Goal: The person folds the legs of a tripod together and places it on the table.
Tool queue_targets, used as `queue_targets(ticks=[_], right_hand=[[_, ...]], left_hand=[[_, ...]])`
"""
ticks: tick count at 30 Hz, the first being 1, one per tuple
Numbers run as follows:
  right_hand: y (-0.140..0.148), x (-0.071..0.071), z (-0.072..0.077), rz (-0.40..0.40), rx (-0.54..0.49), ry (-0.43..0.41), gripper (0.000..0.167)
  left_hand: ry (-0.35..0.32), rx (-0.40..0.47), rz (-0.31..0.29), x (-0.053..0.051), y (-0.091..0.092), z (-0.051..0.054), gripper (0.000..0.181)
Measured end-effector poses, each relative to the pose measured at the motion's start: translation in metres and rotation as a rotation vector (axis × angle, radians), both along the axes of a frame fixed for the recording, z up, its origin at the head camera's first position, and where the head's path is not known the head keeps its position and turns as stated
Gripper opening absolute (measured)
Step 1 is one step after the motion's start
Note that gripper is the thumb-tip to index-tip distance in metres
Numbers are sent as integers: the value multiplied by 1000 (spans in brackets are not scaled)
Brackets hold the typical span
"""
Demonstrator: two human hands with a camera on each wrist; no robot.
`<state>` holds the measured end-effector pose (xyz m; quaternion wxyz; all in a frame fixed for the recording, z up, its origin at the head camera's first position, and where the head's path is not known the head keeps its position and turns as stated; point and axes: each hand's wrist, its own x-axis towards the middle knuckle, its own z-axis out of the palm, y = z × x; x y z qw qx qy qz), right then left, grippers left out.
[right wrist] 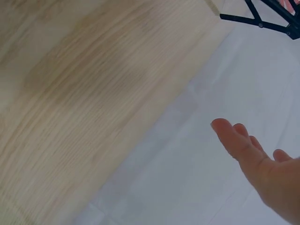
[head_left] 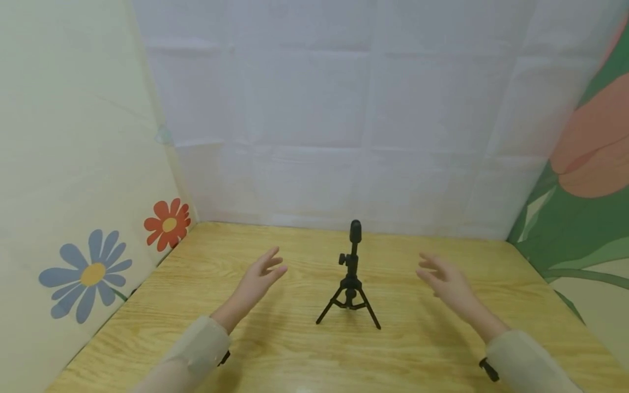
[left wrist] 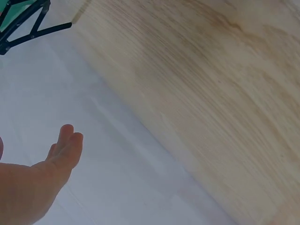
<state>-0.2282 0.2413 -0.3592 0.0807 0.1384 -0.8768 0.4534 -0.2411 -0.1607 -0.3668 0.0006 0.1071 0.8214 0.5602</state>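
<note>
A small black tripod [head_left: 351,281] stands upright on the wooden table, its legs spread and a knob on the left of its column. To its left hovers my left hand [head_left: 256,279], fingers relaxed and holding nothing. My right hand [head_left: 446,282] is raised on the other side, also with loose fingers and nothing in them. Neither hand touches the tripod. In the left wrist view, part of a tripod leg [left wrist: 51,29] shows at the upper left corner. The right wrist view catches another leg [right wrist: 239,19] at the upper right.
The wood-grain table [head_left: 295,355] reaches back to a creased white sheet [head_left: 314,109]. On the left stands a pale panel with a blue flower [head_left: 92,274] and a red flower [head_left: 168,224]. A panel with large green leaves [head_left: 575,229] borders the right side.
</note>
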Motion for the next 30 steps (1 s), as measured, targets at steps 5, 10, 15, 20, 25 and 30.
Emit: queue_targets(ticks=[5,10,15,20,25,30], right_hand=[[-7,4,-2,43,-80,-78,53],[-13,6,-6,97,-129,-115,54],[-20,7,-8,135,-139,-154,55],[-30,8,-10,145,-157,-191,56],[-34,7,-12,143,-171,-210,56],[-37,8,-14,137,-179,-239,56]], left_hand=[[-7,20,5,2,3,3,62],[12,59,14,3,9,5,59],[25,70,15,3,18,9,57],[20,76,-3,6,24,15,56],[15,92,-9,8,29,18,56],[13,114,-23,8,34,17,55]])
